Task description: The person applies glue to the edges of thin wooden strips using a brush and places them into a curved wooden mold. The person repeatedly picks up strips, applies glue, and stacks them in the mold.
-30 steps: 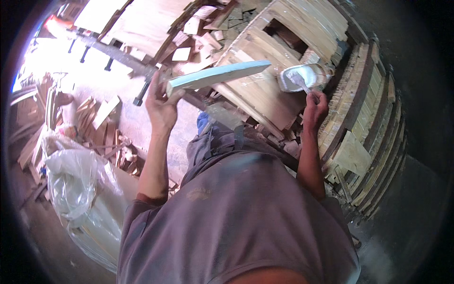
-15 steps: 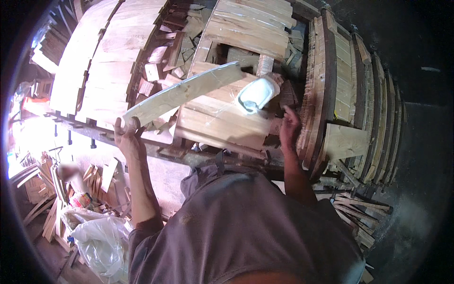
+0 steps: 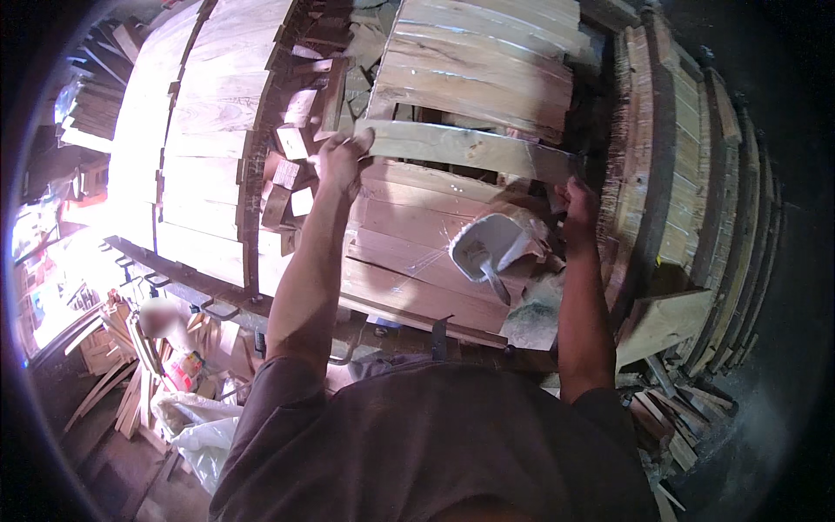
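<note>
One smooth wooden board (image 3: pixel 452 143) crosses the slatted panel (image 3: pixel 404 209), left hand (image 3: pixel 342 161) gripping one end; whether the shadowed right hand (image 3: pixel 578 204) grips the other, I cannot tell. On the panel's near half, a white-smeared tub (image 3: pixel 478 239) hides one end of a stick (image 3: pixel 497 285).

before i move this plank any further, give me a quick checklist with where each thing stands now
1. Left hand gripping the plank at its left end: ok.
2. Right hand gripping the other end: cannot tell; it is at that end, but the hold is unclear.
3. Plank above the gap in the wooden panel: ok, dark openings show along both its long edges.
4. Plank resting flat on something: cannot tell from this angle.
5. White container clear of the plank: ok, it sits nearer you, with space between.
6. Tool out of both hands: ok, its handle sticks out of the container.
</note>
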### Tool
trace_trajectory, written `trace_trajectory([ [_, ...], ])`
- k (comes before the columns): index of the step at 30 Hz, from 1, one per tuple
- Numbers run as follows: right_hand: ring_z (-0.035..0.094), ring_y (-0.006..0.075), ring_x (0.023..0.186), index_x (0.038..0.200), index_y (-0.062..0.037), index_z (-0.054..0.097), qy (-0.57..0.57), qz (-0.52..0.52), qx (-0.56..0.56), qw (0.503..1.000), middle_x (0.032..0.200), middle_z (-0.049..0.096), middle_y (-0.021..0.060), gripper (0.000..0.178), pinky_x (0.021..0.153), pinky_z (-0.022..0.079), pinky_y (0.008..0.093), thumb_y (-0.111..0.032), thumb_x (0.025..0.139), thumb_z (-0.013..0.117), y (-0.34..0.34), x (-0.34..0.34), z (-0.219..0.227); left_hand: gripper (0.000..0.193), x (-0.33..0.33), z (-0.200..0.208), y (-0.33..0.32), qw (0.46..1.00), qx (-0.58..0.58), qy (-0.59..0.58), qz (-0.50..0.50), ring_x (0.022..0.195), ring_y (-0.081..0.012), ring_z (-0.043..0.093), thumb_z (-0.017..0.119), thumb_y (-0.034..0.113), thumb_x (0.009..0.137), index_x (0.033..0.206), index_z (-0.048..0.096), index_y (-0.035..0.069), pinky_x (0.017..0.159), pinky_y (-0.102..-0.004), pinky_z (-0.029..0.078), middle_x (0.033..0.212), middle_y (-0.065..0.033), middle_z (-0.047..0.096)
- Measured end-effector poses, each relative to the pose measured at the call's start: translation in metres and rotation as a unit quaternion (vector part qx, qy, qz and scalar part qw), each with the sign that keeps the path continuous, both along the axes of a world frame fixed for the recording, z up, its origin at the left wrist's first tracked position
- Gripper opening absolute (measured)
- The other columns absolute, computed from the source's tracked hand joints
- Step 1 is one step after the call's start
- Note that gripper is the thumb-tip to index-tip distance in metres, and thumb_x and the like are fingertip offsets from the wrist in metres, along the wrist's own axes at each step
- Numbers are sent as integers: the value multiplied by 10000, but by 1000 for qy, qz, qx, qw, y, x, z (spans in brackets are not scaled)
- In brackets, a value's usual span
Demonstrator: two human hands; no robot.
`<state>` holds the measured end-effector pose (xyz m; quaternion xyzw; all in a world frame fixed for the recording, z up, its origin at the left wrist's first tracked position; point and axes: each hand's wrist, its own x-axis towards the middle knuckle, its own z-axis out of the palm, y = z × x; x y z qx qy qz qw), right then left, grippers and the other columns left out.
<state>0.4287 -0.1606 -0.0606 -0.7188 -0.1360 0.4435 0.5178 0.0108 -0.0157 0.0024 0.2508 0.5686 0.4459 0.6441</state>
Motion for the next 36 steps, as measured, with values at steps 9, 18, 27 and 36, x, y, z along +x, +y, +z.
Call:
trace_trajectory([
  [9,584,123,742,972,-22,680,-63,-11,-66,996,856,660,27,265,690,446,279,-270,885,647,24,6,-66,345,23,-57,54,959,97,201,-173,762,-160,647,707,55,788,1107,633,-54,701,-290,519,924,-107,704],
  [18,538,88,749,960,-40,680,-80,17,-7,997,861,617,-13,195,656,421,259,-218,892,636,33,-11,-54,672,15,-71,61,791,230,509,-250,1052,-318,450,831,177,639,1255,588,62,940,-417,417,1076,-167,449],
  [27,576,139,782,949,-14,690,-58,-63,13,996,875,644,29,219,727,460,295,-212,859,658,37,-35,-46,544,22,-43,57,891,168,363,-213,859,-168,609,786,-16,669,1167,576,-67,718,-280,520,996,-90,593],
  [36,579,148,781,966,-34,679,-217,-3,-74,973,883,644,52,251,708,460,304,-250,839,683,36,-34,-35,479,-8,-123,68,893,177,332,-246,906,-336,539,717,191,753,1172,594,-6,861,-424,443,1000,-192,586],
])
